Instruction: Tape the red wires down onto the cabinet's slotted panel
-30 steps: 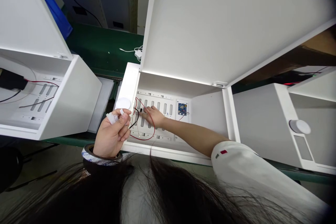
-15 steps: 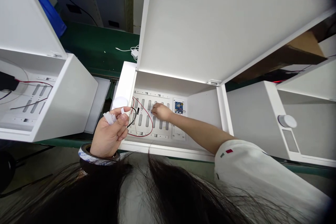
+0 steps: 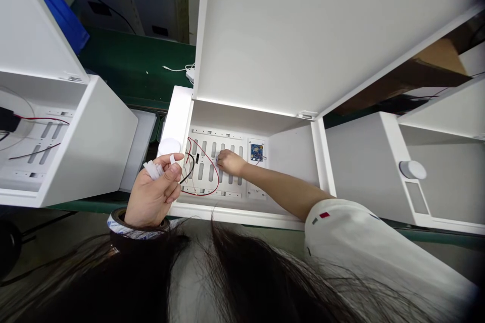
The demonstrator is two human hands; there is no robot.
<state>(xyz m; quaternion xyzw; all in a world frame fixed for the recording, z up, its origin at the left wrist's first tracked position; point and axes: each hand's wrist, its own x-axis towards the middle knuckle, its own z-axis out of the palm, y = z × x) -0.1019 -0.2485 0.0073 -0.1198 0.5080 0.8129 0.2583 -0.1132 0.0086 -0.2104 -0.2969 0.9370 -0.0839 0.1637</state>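
An open white box [image 3: 288,216] lies in the middle, its slotted inner panel [image 3: 205,162] showing. My left hand [image 3: 153,189] is closed on several small white strips [image 3: 153,170] at the box's left wall; a roll of tape [image 3: 138,229] sits round that wrist. Reaching inside the box, my right hand [image 3: 229,162] has its fingers pinched against the slotted panel; what they hold, if anything, is too small to make out. Red and black wires [image 3: 217,177] loop left of my right hand. A blue circuit board [image 3: 256,152] is fixed on a plate to the right of it.
The raised white lid [image 3: 261,35] stands behind the box. Another open box [image 3: 89,146] with wires is at the left, and one with a round knob [image 3: 413,169] at the right. A white cable [image 3: 190,73] lies on the green table [image 3: 140,65]; a cardboard box [image 3: 443,63] is behind.
The whole view has shifted slightly, so things appear a little further left. Both hands keep nearly the same places relative to the box.
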